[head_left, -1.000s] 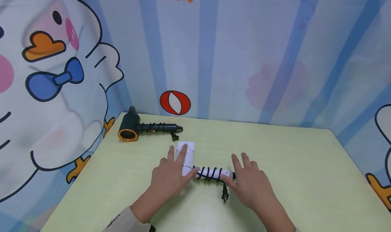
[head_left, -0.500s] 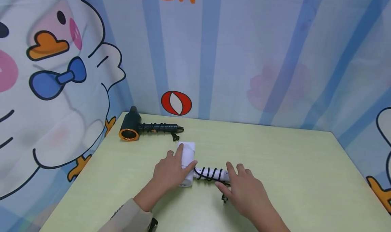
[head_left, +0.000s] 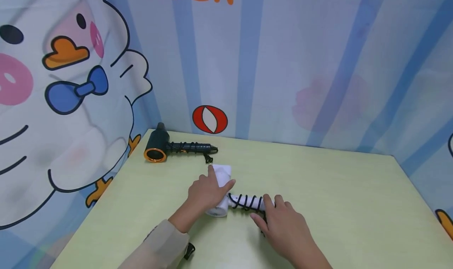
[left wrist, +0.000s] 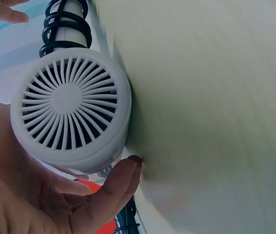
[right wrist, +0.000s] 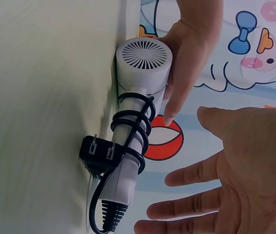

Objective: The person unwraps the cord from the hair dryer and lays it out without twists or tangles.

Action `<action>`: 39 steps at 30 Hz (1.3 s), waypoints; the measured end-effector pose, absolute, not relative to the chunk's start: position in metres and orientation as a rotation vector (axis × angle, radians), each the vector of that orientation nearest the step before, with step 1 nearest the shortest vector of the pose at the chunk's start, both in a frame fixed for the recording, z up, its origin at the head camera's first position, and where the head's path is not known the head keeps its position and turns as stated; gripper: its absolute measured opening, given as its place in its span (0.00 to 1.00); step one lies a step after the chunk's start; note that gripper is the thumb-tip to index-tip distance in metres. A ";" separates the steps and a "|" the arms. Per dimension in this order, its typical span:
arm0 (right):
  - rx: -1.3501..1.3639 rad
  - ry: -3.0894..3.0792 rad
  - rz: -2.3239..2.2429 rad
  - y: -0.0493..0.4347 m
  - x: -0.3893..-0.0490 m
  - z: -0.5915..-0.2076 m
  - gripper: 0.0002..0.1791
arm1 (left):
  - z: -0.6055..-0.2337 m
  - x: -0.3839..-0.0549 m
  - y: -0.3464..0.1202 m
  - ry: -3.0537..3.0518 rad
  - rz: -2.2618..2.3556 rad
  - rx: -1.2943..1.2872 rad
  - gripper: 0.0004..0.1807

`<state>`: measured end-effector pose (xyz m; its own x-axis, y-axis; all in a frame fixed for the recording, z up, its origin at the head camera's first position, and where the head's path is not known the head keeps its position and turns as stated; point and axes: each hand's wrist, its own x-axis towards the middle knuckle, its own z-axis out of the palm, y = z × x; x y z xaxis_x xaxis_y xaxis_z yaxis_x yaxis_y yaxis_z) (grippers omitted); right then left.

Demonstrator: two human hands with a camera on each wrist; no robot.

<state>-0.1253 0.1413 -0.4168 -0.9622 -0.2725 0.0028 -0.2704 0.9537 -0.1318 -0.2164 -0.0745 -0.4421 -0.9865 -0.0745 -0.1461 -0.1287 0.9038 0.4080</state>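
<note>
A white hair dryer (head_left: 217,212) lies on the table, its handle (right wrist: 120,175) pointing right and wrapped in a black cord. My left hand (head_left: 205,192) holds its barrel, fingers bent down along the left side and thumb across the top. In the left wrist view, a fingertip (left wrist: 128,170) reaches the barrel's underside by the tabletop. Close over the handle's end is my right hand (head_left: 286,225), with fingers spread and nearly straight. The right wrist view shows a gap between it and the handle. A black plug (right wrist: 99,155) hangs beside the handle.
A black hair dryer (head_left: 159,143) with an orange rim lies at the table's back left corner, its cord wound round the handle. The pale table (head_left: 329,190) ends at a fabric backdrop (head_left: 272,64) printed with cartoon ducks.
My left hand has settled lower over the barrel with its fingers drawn in. My right hand has moved lower towards the handle's end. The head view has turned slightly left.
</note>
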 end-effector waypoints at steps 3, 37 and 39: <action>-0.429 3.089 -0.210 0.141 -0.125 -0.417 0.38 | -0.441 -0.218 -0.071 2.940 0.613 -0.187 0.60; -0.411 3.126 -0.139 0.131 -0.130 -0.436 0.29 | -0.439 -0.223 -0.061 2.869 0.563 -0.245 0.53; -0.420 3.136 -0.118 0.129 -0.131 -0.435 0.28 | -0.439 -0.222 -0.061 2.873 0.570 -0.243 0.53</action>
<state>-0.1306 0.1292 -0.4355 -0.9645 -0.2619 0.0347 -0.2637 0.9620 -0.0705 -0.2224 -0.0606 -0.4391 -0.9660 -0.1206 -0.2288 -0.1988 0.9120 0.3588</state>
